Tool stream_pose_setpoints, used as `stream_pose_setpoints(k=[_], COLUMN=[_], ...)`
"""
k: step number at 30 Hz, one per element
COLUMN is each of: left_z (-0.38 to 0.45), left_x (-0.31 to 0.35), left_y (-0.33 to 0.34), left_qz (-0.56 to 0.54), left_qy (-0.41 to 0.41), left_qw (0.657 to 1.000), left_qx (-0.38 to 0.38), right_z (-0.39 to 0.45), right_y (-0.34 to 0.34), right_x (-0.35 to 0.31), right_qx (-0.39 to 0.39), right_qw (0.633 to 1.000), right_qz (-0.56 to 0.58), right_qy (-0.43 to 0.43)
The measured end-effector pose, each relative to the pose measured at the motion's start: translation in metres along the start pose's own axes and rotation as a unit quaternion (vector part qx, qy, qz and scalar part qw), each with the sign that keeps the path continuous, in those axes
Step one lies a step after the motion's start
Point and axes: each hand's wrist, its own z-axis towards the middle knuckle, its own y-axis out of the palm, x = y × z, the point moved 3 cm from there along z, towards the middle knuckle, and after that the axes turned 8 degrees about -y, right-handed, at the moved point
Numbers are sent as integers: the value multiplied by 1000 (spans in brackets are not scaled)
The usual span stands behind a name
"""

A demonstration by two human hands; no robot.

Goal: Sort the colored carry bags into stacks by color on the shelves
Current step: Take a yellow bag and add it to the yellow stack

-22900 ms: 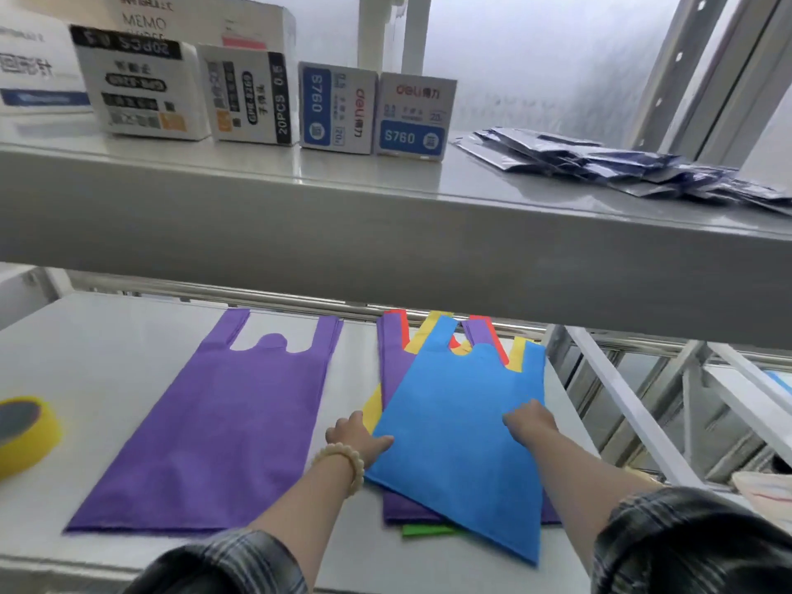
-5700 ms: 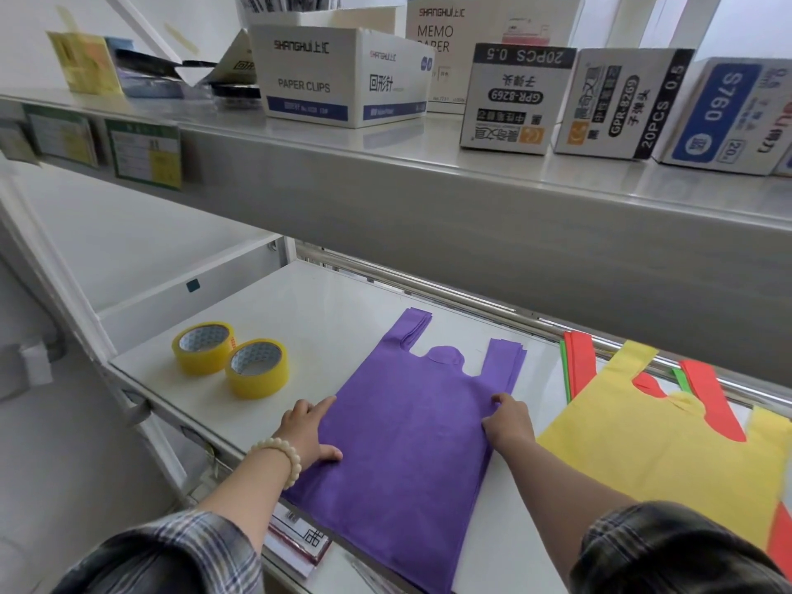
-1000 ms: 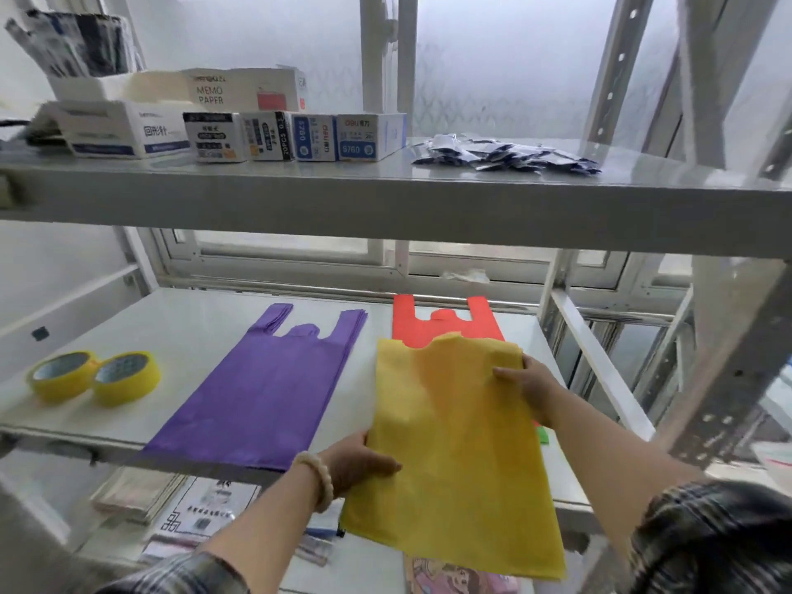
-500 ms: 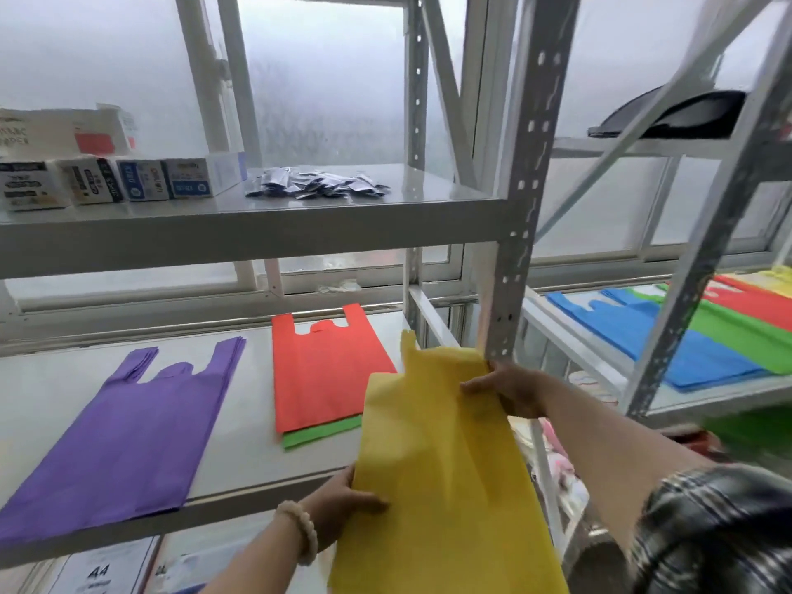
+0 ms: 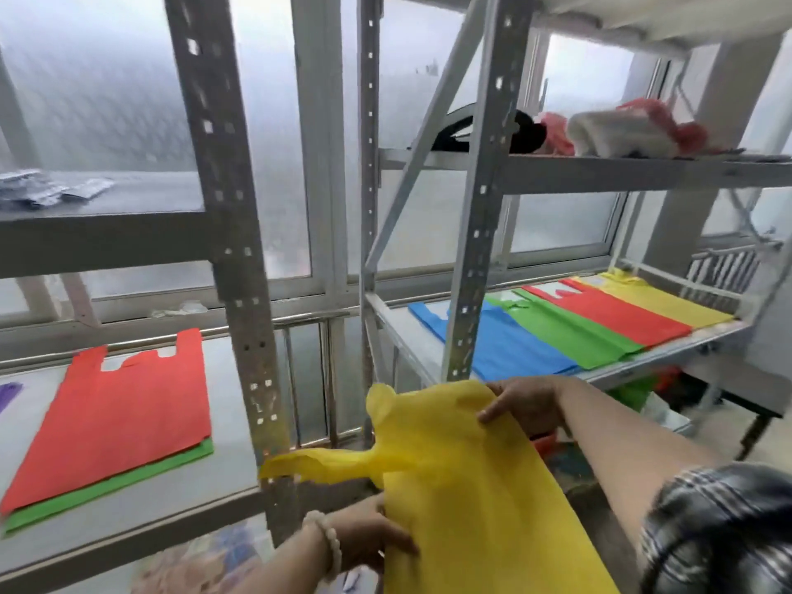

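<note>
I carry a yellow carry bag (image 5: 467, 495) in front of me, off the shelves. My left hand (image 5: 368, 538) grips its lower left edge and my right hand (image 5: 525, 403) holds its upper right edge. One of its handles droops left past a metal upright. On the left shelf (image 5: 223, 478) a red bag (image 5: 115, 418) lies over a green bag (image 5: 128, 473). The right shelf (image 5: 668, 340) holds a row of stacks: blue (image 5: 510, 349), green (image 5: 574, 332), red (image 5: 617, 310) and yellow (image 5: 660, 297).
Perforated metal uprights (image 5: 240, 267) and a diagonal brace stand between the two shelf units, close to the bag. Upper shelves carry small packets (image 5: 47, 190) on the left, a black item (image 5: 523, 135) and wrapped bundles (image 5: 621, 130) on the right. Frosted windows lie behind.
My view has swung right from the left shelf toward the right shelf unit. The yellow bag has moved right with both hands, past the upright, and its handle now hangs loose.
</note>
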Motion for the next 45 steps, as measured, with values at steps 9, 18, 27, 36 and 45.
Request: stream_pose_setpoints(k=[9, 18, 27, 36, 45], left_z=[136, 263, 372, 503, 594], left_x=[122, 229, 329, 397, 496], left_y=[118, 127, 136, 180, 223], left_qz=[24, 11, 63, 30, -5], left_qy=[42, 83, 53, 44, 53], left_qw=[999, 996, 993, 997, 998], left_qx=[18, -42, -81, -62, -38], right_z=[-113, -131, -153, -167, -155], right_y=[-207, -379, -518, -667, -816], right_x=[44, 64, 75, 97, 58], right_qx=[222, 423, 460, 468, 421], right_qw=[973, 893, 870, 875, 904], right_qz=[59, 101, 142, 113, 55], right_qy=[-37, -114, -111, -58, -58])
